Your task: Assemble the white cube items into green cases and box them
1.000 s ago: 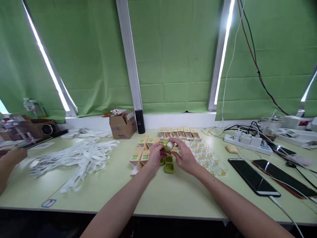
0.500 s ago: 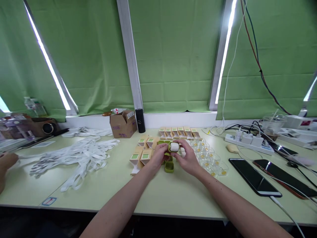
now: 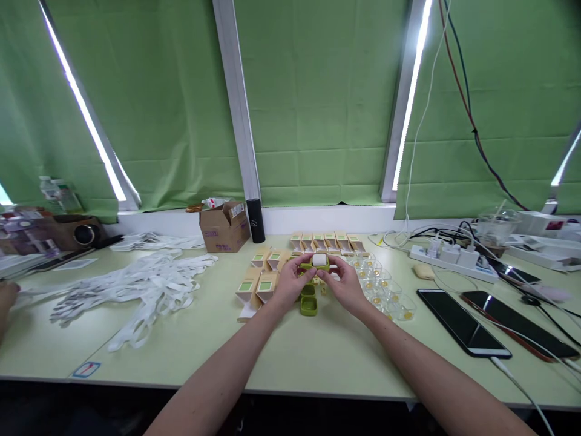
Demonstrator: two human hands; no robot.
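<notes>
Between my left hand [image 3: 293,280] and my right hand [image 3: 344,281] is a small green box [image 3: 308,266] with a white rounded piece [image 3: 320,260] in it. The fingers of both hands close on it from either side, above the table. Just below stands another small green box [image 3: 308,305], its top open. Beige folded cartons [image 3: 247,289] with green labels lie left of my left hand. To the right of my right hand are several clear plastic cups [image 3: 379,284] with yellow spots inside.
White straps [image 3: 154,284] lie heaped at left, near another person's hand [image 3: 8,297]. A cardboard box [image 3: 224,230] and a black cylinder [image 3: 255,221] stand at the back. Phones [image 3: 463,321], cables and a power strip [image 3: 454,263] occupy the right. More cartons [image 3: 324,242] line up behind.
The green box with the white piece has turned more upright and sits slightly higher between my hands. The other person's hand at the left has shifted further out of view.
</notes>
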